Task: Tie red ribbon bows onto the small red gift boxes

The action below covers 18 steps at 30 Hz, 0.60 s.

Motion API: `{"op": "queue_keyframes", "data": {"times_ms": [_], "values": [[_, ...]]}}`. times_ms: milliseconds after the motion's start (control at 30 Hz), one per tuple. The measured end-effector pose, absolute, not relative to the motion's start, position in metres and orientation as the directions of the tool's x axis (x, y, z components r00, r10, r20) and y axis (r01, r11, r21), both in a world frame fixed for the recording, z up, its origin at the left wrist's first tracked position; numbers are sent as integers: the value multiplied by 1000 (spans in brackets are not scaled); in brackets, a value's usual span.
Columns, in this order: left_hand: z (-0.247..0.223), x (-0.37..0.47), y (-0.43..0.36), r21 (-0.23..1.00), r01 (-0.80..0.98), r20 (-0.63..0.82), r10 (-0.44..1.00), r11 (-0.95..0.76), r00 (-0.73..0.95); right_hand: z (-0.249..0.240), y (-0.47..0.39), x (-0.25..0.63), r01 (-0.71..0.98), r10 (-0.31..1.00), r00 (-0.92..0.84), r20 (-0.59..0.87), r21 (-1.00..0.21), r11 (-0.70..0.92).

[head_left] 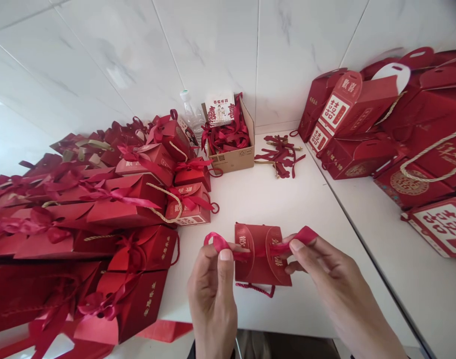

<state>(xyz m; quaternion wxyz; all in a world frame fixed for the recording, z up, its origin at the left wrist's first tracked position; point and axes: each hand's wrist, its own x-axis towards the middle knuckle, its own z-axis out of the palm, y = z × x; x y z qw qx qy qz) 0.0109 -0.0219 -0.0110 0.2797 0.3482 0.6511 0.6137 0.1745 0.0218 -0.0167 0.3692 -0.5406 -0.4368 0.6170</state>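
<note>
In front of me on the white table lies a red gift box point(262, 271) with curved flaps, gold lettering and a red cord handle at its near side. A dark pink ribbon point(305, 233) runs through slots in its flaps. My left hand point(215, 289) pinches one end of the ribbon between thumb and forefinger, just left of the box. At the right side, my right hand point(325, 271) grips the other end the same way, its lower fingers close to the box edge. No knot shows in the ribbon.
Many ribboned red boxes point(128, 202) crowd the left. Behind stand a cardboard box point(231, 158) of ribbons and cards, a plastic bottle point(190, 110) and a pile of dark red strips point(282, 155). More red boxes point(366, 107) line the right, past a table seam. Marble-patterned tiles point(216, 45) rise behind.
</note>
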Motion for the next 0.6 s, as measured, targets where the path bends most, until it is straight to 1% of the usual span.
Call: {"op": "queue_keyframes", "data": {"times_ms": [67,100,200,300,400,533,600], "values": [[-9,11,-20,980,197,124,844,-22,-522,-7,24,172,15,926,-191,-325,-945,-328],[-9,12,-19,974,224,131,872,-26,-471,-3,25,170,10,924,-208,-321,-945,-327],[-9,13,-15,976,218,87,931,-8,-355,6,28,165,16,918,-220,-331,-942,-336],[-8,13,-15,991,137,58,923,-6,-381,9,29,164,59,919,-226,-324,-946,-318],[-6,14,-14,996,82,63,901,-31,-430,11,30,166,117,919,-246,-310,-950,-289],[-6,12,-9,1000,22,20,937,-13,-348,19,36,163,120,920,-302,-251,-967,-224],[-6,11,-7,1000,-18,3,949,-8,-316,23,40,162,155,919,-330,-215,-973,-172]]}}
